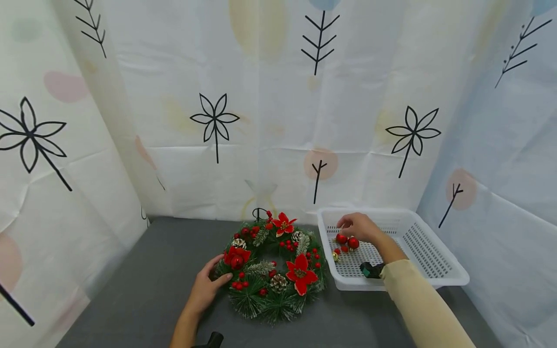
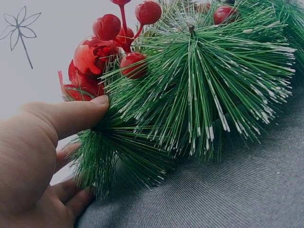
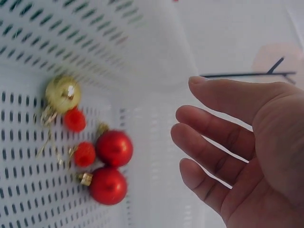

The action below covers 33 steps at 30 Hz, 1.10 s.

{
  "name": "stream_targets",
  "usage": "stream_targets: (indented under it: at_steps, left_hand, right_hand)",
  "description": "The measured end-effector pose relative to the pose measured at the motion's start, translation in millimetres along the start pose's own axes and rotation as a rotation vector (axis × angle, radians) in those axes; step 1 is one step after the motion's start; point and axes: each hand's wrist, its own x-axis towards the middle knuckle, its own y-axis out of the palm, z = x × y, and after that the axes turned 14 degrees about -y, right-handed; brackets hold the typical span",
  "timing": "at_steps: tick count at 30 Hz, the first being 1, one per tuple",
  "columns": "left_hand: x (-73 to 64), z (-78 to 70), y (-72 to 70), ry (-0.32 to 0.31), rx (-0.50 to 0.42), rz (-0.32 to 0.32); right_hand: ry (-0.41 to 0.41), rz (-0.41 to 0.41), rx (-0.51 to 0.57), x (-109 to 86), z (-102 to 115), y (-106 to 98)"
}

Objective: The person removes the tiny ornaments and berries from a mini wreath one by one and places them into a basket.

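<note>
From the head, the wreath (image 1: pixel 261 268) is on the grey table (image 1: pixel 143 285), with its top by the middle of the back edge. The left hand (image 1: pixel 206 288) grips the wreath's left side. A hard push from it could make the wreath bump the white basket (image 1: pixel 357 285), which sits just beside it, toward the table's back right corner. The right hand (image 1: pixel 362 227) is over two shiny red balls (image 1: pixel 353 243) near the basket's left wall. That wall stands between the balls and the wreath, so a ball lifted too low could knock it and fall. The sleeve (image 1: pixel 417 295) crosses the basket's front rim and could snag there. A cloth (image 1: pixel 261 183) stands behind the table's back edge, so there is not much room that way.

From the left wrist, the thumb presses on the green needles, and the other fingers are partly hidden. The needles look springy, so the grip could slip. Red berries (image 2: pixel 148 12) are close to the thumb, and a rough poke could bend them.

From the right wrist, the fingers are loosely bent and hold nothing. The balls are round, so a clumsy touch could make them roll. A gold ball (image 3: pixel 63 93), two small red bits (image 3: pixel 84 154) and thin gold string (image 3: pixel 50 142) are close by. The string could catch on a finger and drag things along.
</note>
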Motion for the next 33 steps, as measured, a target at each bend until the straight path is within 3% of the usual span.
stream_targets:
  at_steps: [8,17,33]
  left_hand:
    - [0.2,1.4,-0.1,0.018,0.008,-0.021]
    - [-0.6,0.7,-0.1,0.009,0.01,-0.011]
    - [-0.3,-0.5,0.3,0.001,0.021,-0.022]
  right_hand:
    - [-0.139,-0.038,-0.003,-0.1,32.2,1.0]
    - [-0.23,-0.051,0.018,-1.7,60.1,10.8]
    - [-0.389,-0.116,0.08,3.4,94.2,46.7]
